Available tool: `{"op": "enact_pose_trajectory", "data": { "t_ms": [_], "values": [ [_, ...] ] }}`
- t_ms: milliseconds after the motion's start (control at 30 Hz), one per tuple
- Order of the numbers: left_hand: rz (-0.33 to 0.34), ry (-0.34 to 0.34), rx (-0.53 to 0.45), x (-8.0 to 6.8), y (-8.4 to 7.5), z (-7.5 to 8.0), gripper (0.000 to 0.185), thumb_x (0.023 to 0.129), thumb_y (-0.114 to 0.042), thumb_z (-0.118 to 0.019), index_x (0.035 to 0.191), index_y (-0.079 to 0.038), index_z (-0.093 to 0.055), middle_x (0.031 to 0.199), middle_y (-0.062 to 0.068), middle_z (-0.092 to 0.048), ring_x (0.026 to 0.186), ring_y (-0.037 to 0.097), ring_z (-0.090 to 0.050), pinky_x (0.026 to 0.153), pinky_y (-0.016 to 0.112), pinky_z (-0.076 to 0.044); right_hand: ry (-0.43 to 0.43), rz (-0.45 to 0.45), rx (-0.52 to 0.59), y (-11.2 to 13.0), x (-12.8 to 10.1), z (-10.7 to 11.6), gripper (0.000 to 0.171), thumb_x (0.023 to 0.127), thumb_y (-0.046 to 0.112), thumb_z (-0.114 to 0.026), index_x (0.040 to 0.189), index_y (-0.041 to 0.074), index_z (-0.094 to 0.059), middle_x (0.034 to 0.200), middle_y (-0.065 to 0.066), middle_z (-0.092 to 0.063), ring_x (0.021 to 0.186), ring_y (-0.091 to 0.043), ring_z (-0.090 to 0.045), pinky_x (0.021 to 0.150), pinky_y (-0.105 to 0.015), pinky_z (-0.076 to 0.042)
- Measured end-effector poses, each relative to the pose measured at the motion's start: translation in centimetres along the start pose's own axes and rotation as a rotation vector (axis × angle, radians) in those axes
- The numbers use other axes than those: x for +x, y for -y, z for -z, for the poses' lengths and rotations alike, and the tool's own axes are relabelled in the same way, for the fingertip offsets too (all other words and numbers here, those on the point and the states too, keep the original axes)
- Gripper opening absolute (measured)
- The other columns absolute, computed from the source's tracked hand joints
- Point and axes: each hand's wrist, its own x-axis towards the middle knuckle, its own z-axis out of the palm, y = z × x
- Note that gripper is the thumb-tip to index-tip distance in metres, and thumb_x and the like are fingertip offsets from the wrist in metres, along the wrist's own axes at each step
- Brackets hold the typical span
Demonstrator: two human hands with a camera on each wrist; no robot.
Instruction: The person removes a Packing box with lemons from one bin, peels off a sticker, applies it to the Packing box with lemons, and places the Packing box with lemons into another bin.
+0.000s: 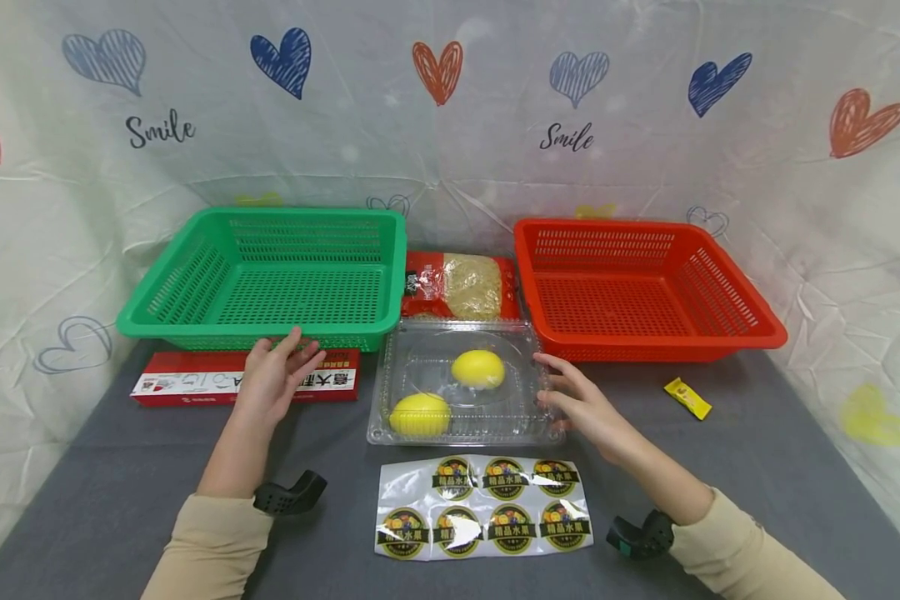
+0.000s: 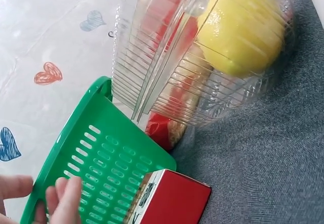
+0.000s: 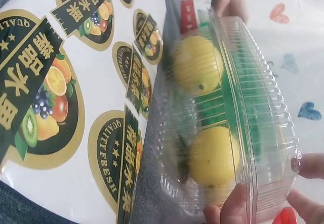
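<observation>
- Resting on the red box [image 1: 243, 387], your left hand [image 1: 273, 379] lies flat, fingers straight and spread, gripping nothing; the fingertips reach toward the near wall of the green basket [image 1: 195, 287].
- Your right hand [image 1: 581, 400] sits at 3 o'clock of the clear clamshell [image 1: 495, 350]; its fingers [image 3: 228, 209] touch the container's right edge, thumb and fingers on either side of the rim in the right wrist view. How firm the grip is, you cannot tell.
- Clamshell lies lid down at desk centre, between your two hands, just in front of the gap between the baskets.
- Two lemons inside: one [image 1: 478, 368] toward 12 o'clock, the other [image 1: 418, 413] at the 7 o'clock corner.
- Sticker sheet [image 1: 483, 507] lies at 6 o'clock of the clamshell, just beside it: six round fruit labels in two rows.
- Red-and-clear food packet [image 1: 461, 286] at 12 o'clock of the clamshell, wedged between the green basket and the red basket [image 1: 727, 333].
- Small yellow wrapper [image 1: 687, 397] at 3 o'clock, well apart from your right hand, near the red basket's front.
- Grey desk [image 1: 757, 467] carries it all; heart-print sheet [image 1: 450, 125] behind.
</observation>
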Motion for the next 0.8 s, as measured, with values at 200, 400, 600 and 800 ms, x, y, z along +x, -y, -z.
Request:
{"op": "enact_pose_trajectory", "data": {
  "t_ms": [200,400,600,800],
  "values": [
    [0.025,0.066,0.178,-0.7,0.0,-0.1,0.052,0.09,-0.026,-0.057,0.127,-0.008,-0.026,0.113,0.007,-0.047,0.098,0.01,-0.057,0.091,0.034,-0.042,-0.005,0.013,0.029,-0.3,-0.5,0.5,0.058,0.092,0.017,-0.052,0.144,0.019,-0.026,0.139,-0.023,-0.028,0.111,-0.038,-0.047,0.077,-0.042,-0.051],
    [-0.001,0.093,0.332,-1.7,0.2,-0.3,0.065,0.094,-0.021,-0.051,0.141,0.0,-0.011,0.124,0.015,-0.041,0.094,0.009,-0.058,0.087,0.032,-0.047,-0.029,0.062,-0.03,-0.2,-1.5,0.8,0.058,0.093,0.016,-0.053,0.144,0.016,-0.026,0.137,-0.024,-0.032,0.114,-0.041,-0.045,0.082,-0.045,-0.049],
    [-0.033,0.113,0.415,-2.9,0.7,-0.2,0.063,0.095,-0.02,-0.049,0.14,0.0,-0.01,0.128,0.021,-0.036,0.095,0.011,-0.058,0.084,0.031,-0.048,-0.069,0.12,-0.092,-0.1,-2.8,1.1,0.054,0.093,0.016,-0.053,0.142,0.017,-0.031,0.132,-0.023,-0.038,0.109,-0.038,-0.051,0.079,-0.043,-0.051],
    [-0.049,0.151,0.534,-4.0,1.5,-0.2,0.057,0.095,-0.022,-0.049,0.136,0.003,-0.018,0.128,0.025,-0.038,0.1,0.019,-0.057,0.084,0.034,-0.049,-0.122,0.197,-0.14,0.0,-4.1,1.2,0.05,0.093,0.014,-0.054,0.139,0.014,-0.035,0.125,-0.022,-0.046,0.106,-0.041,-0.052,0.074,-0.031,-0.052]
  ]
}}
